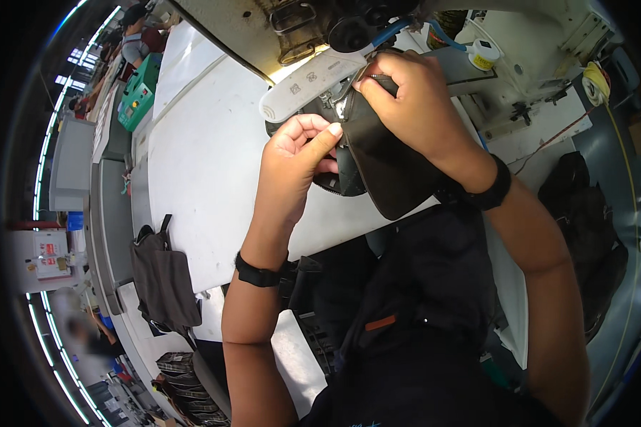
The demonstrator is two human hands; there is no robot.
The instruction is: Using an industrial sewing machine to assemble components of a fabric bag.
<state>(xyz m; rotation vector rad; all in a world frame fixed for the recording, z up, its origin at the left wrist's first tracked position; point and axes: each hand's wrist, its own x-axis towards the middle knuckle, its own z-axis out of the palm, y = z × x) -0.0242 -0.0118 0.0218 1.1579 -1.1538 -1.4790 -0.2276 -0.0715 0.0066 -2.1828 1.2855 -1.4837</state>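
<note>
A dark brown bag piece (395,171) with a zipper along its edge lies under the metal presser foot (340,107) of a sewing machine (253,25). My left hand (295,146) pinches the near-left edge of the piece, thumb toward the presser foot. Just right of the foot, my right hand (420,103) grips the folded upper part of the piece between thumb and fingers. A long white plastic cover (313,84) on the machine sits above my left hand and hides part of the needle area. The lower flap of the piece hangs over the table's near edge.
The white work table (206,142) spreads to the left. A dark bag (162,277) rests at its left side, and dark bag pieces (580,228) are piled at the right. A green box (139,92) stands far left. Other people work in the background.
</note>
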